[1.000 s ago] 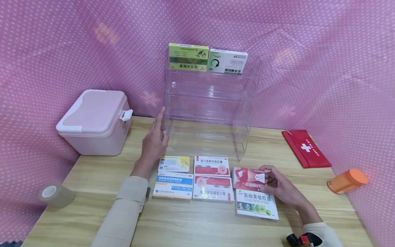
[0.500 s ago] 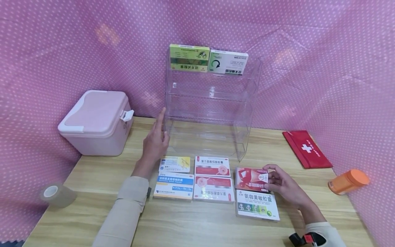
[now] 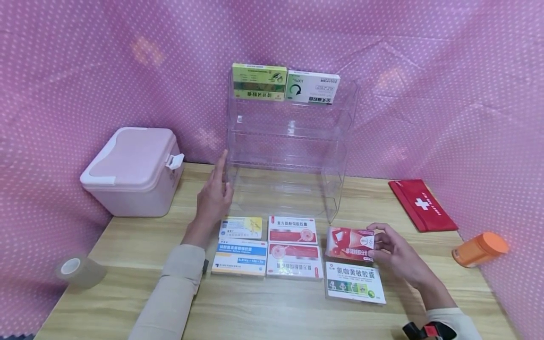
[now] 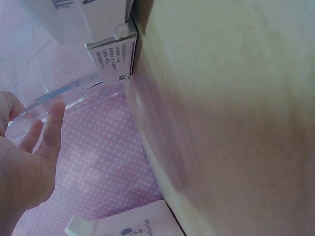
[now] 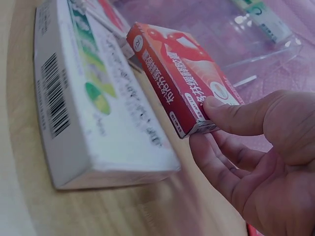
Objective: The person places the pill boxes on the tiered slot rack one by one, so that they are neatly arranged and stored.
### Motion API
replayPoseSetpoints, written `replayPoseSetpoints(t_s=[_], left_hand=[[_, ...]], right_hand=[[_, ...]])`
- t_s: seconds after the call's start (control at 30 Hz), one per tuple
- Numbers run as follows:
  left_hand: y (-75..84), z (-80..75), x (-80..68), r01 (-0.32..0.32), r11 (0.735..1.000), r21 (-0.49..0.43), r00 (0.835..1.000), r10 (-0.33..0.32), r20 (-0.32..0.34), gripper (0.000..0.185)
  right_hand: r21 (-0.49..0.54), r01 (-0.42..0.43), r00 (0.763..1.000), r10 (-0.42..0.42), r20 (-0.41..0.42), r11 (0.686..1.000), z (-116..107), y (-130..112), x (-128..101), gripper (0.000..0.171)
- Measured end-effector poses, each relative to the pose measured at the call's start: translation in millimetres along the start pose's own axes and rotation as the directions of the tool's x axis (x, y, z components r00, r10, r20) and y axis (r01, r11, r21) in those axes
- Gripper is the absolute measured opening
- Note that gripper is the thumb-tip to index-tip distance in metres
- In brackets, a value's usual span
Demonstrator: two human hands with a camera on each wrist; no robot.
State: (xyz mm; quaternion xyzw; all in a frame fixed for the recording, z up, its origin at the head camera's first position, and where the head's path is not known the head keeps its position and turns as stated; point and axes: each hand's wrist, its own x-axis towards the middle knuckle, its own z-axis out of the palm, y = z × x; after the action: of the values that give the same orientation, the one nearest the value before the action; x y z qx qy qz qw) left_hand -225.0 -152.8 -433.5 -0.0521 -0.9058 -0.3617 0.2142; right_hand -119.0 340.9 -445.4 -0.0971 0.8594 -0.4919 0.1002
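Note:
My right hand point(image 3: 397, 255) pinches one end of a red medicine box point(image 3: 350, 244) between thumb and fingers. In the right wrist view this red box point(image 5: 182, 73) is tilted, beside a white and green medicine box point(image 5: 98, 108). My left hand point(image 3: 214, 194) is at the left side of a clear tiered display rack point(image 3: 284, 189), its index finger straight along the side panel. Up close in the left wrist view, the left hand's fingers point(image 4: 51, 135) are extended by the clear panel's edge. A yellow-green box point(image 3: 259, 84) and a white box point(image 3: 312, 88) stand on the top tier.
Before the rack lie a blue and white box point(image 3: 239, 257), a yellow and white box point(image 3: 241, 228) and two red and white boxes point(image 3: 293, 259). A pink lidded case point(image 3: 131, 170) and tape roll point(image 3: 80, 270) stand left; a red first aid pouch point(image 3: 422, 205) and orange bottle point(image 3: 480, 249) lie right.
My right hand has shifted slightly to the right with the red box, which now overlaps the white and green box less. My left hand has stayed at the rack's side.

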Motion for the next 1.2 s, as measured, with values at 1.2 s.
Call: replayPoseSetpoints(t_s=[1.2], left_hand=[[-2.4, 0.6, -0.5, -0.013, 1.000, -0.005, 1.000, 0.013, -0.003, 0.097]], right_hand=[[-0.057, 0.163, 0.981, -0.167, -0.094, 0.985, -30, -43, 4, 0.063]])
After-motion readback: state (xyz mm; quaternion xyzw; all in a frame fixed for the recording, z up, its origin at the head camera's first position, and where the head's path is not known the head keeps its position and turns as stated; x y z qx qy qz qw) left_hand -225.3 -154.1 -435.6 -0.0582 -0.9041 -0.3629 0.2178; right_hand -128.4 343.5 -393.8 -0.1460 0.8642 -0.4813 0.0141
